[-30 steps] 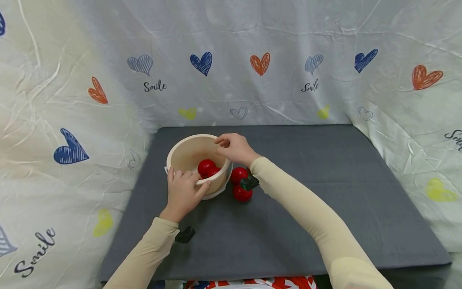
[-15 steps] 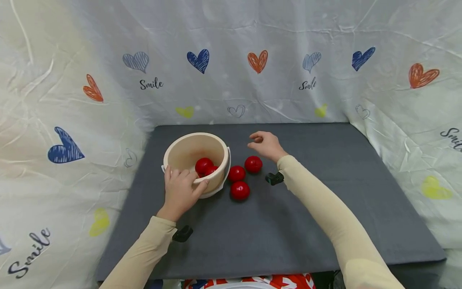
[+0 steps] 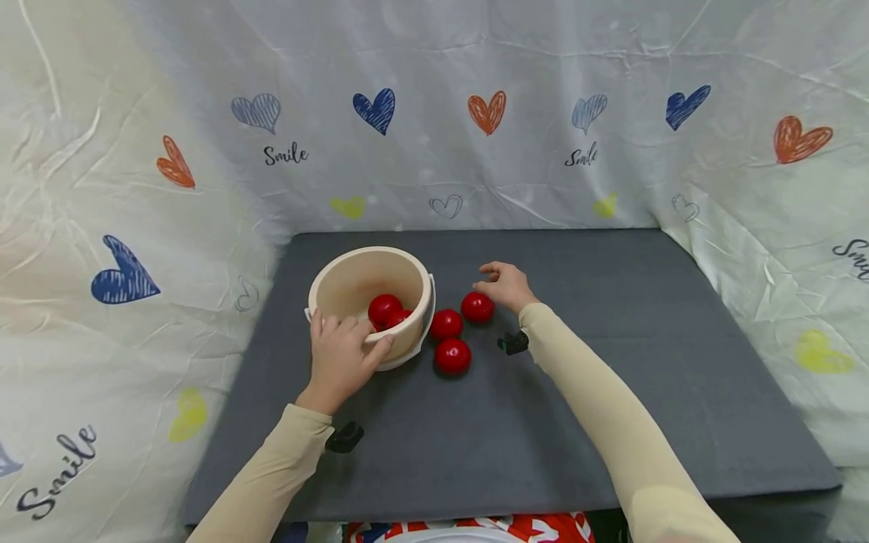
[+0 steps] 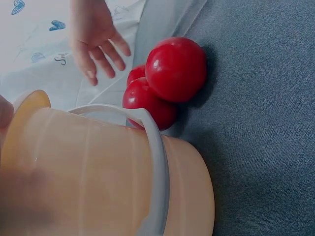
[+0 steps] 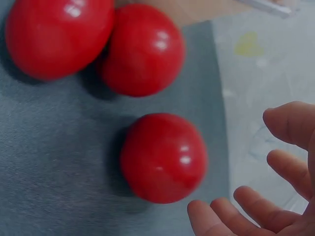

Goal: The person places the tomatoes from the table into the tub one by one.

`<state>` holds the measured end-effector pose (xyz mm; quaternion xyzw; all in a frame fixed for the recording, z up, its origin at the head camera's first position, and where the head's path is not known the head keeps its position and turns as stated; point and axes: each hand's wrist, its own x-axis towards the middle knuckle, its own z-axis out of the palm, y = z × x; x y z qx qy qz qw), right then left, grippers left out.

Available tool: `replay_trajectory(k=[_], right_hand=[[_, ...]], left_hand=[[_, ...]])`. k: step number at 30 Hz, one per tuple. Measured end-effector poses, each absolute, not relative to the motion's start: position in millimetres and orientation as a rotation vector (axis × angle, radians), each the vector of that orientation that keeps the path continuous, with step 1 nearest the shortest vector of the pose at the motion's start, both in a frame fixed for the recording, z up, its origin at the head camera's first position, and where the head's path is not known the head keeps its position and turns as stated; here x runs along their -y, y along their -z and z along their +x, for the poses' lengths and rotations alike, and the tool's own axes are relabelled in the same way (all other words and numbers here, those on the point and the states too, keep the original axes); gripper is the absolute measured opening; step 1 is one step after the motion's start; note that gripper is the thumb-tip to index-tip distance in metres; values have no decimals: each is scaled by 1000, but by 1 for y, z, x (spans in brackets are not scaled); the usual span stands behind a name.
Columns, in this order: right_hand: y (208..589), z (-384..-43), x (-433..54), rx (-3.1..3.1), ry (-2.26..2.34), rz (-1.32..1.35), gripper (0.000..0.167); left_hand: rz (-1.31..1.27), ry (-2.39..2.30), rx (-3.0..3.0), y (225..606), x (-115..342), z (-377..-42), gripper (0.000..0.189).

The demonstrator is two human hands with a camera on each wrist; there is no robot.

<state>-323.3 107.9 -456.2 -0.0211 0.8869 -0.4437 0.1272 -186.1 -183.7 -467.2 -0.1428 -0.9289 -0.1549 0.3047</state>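
Observation:
My left hand (image 3: 342, 358) grips the near rim of a cream bucket (image 3: 407, 341), thumb outside and fingers over the edge. The bucket tilts slightly toward me, its pale handle (image 4: 156, 172) hanging down the side. Inside lie smooth, shiny red balls like tomatoes (image 3: 385, 311), partly hidden by the rim. Three more stand on the table right of the bucket: a near one (image 3: 452, 357), one close to the bucket wall (image 3: 446, 324) and a far one (image 5: 164, 158). Just above and behind the far one hovers my right hand (image 3: 505, 286), fingers spread and holding nothing.
A dark grey cloth covers the table (image 3: 611, 362), which stretches away to the right. Behind and beside it hangs a white sheet (image 3: 434, 121) printed with hearts. Black straps with small cameras (image 3: 345, 437) sit at the wrists.
My right hand has left the bucket's rim, moved right, then lowered toward the far red ball, which its arm hid at first. My left hand keeps its hold on the bucket.

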Motion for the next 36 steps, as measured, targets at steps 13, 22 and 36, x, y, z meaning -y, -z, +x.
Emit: replay_trajectory(k=[13, 22, 36], right_hand=[[493, -318, -104, -2529, 1336, 75, 54], [501, -314, -98, -2500, 1409, 116, 51], [505, -314, -95, -2464, 1491, 146, 50]], left_hand=[[-368, 421, 2489, 466, 183, -184, 34], [-362, 417, 2500, 466, 183, -185, 33], [-353, 413, 2499, 466, 184, -186, 34]])
